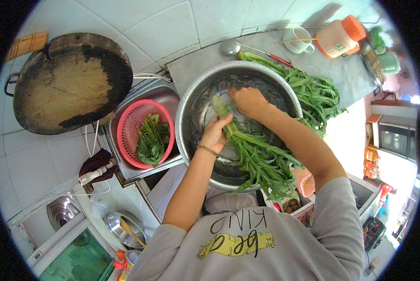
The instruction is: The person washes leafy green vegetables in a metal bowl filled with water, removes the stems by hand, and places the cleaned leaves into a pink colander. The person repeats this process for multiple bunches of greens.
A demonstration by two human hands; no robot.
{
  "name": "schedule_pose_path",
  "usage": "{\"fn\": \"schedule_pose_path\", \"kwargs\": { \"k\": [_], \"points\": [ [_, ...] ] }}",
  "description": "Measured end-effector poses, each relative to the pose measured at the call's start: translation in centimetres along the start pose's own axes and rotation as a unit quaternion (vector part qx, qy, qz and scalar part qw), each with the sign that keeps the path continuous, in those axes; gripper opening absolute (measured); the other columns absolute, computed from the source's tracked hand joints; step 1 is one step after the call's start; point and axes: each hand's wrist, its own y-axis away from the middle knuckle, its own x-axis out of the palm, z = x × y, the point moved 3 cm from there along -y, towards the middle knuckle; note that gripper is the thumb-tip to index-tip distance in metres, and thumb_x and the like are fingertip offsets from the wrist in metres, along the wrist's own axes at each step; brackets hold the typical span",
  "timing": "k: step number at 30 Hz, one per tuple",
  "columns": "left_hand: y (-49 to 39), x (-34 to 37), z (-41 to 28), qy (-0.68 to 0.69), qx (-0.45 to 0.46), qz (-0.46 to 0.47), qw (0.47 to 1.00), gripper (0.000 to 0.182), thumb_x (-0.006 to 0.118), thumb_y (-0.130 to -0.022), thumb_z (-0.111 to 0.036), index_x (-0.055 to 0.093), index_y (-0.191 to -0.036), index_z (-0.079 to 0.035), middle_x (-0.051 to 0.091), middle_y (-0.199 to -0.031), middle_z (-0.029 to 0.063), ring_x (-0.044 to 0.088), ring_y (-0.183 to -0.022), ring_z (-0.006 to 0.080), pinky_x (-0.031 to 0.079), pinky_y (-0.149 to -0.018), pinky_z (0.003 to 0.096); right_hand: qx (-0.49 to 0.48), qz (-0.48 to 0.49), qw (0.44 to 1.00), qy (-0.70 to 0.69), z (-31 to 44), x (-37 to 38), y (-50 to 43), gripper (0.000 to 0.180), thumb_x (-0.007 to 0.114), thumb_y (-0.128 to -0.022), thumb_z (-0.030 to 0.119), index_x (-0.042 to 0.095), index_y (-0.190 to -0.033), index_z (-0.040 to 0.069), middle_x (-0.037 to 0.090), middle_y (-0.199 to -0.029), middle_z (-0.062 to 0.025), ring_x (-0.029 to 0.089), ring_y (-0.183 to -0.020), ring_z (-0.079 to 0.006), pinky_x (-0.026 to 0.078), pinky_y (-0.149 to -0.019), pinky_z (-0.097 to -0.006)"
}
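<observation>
My left hand (215, 133), with a bracelet at the wrist, grips the pale stalk of a leafy green vegetable (245, 140) over a large metal basin (184, 140). The leaves trail over the basin's near rim toward my body. My right hand (251, 102) is inside the basin, just right of the stalk's cut end. Its fingers are curled and turned away, so whether they hold anything is hidden. Beyond the basin's right rim lies a second bunch of long-leaved greens (311, 84) on the grey countertop (203, 56).
A pink colander (125, 140) holding greens sits in the metal sink (169, 96) at left. A large wok (73, 84) hangs on the tiled wall. A ladle (231, 47), a mug (298, 39) and an orange-lidded jug (338, 38) stand or lie along the back.
</observation>
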Motion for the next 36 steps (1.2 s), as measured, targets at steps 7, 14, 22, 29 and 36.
{"fn": "schedule_pose_path", "kwargs": {
  "k": [7,14,22,29,36],
  "points": [
    [-0.1,-0.3,-0.5,0.069,-0.015,-0.028,0.997,0.042,0.061,-0.083,-0.028,0.049,-0.12,-0.013,0.056,-0.109,0.0042,0.052,-0.103,0.0226,0.043,-0.085,0.0405,0.171,0.021,0.94,-0.295,-1.5,1.1,-1.4,0.054,0.062,-0.075,0.044,0.059,-0.102,-0.002,0.065,-0.086,-0.0206,0.064,-0.074,-0.0348,0.051,-0.068,-0.0411],
    [0.7,0.5,-1.0,-0.122,0.074,-0.003,0.99,0.058,0.068,-0.076,-0.005,0.043,-0.128,-0.011,0.058,-0.104,0.0022,0.058,-0.09,0.0154,0.049,-0.073,0.0316,-0.009,0.094,0.896,-0.433,-1.9,2.7,0.0,0.053,0.07,-0.07,0.04,0.061,-0.106,0.002,0.064,-0.085,-0.0094,0.058,-0.077,-0.0188,0.046,-0.072,-0.0339],
    [0.6,0.0,-2.1,-0.175,0.022,0.055,0.983,0.052,0.062,-0.079,-0.003,0.044,-0.128,-0.008,0.06,-0.101,0.0035,0.061,-0.084,0.0169,0.051,-0.071,0.0291,-0.119,0.06,0.968,-0.214,-0.4,-0.9,0.2,0.026,0.062,-0.066,0.013,0.063,-0.088,0.0,0.062,-0.079,-0.0227,0.061,-0.077,-0.0379,0.048,-0.071,-0.0443],
    [-1.2,-1.3,-1.3,-0.11,0.01,0.053,0.993,0.051,0.058,-0.079,0.0,0.043,-0.128,-0.006,0.056,-0.11,0.008,0.057,-0.095,0.0208,0.048,-0.083,0.0381,-0.003,-0.018,0.973,-0.23,-1.1,2.5,-0.3,0.027,0.06,-0.072,0.025,0.064,-0.083,0.0,0.062,-0.079,-0.0243,0.061,-0.078,-0.0402,0.049,-0.072,-0.046],
    [-0.3,-0.4,-2.5,-0.162,0.037,0.03,0.986,0.05,0.06,-0.078,-0.001,0.046,-0.126,-0.004,0.058,-0.109,0.007,0.056,-0.095,0.0197,0.047,-0.081,0.0331,0.11,-0.038,0.98,-0.162,-0.2,2.3,-0.1,0.031,0.059,-0.074,0.031,0.065,-0.084,0.001,0.063,-0.082,-0.0222,0.063,-0.079,-0.0377,0.05,-0.073,-0.0447]
  ]
}}
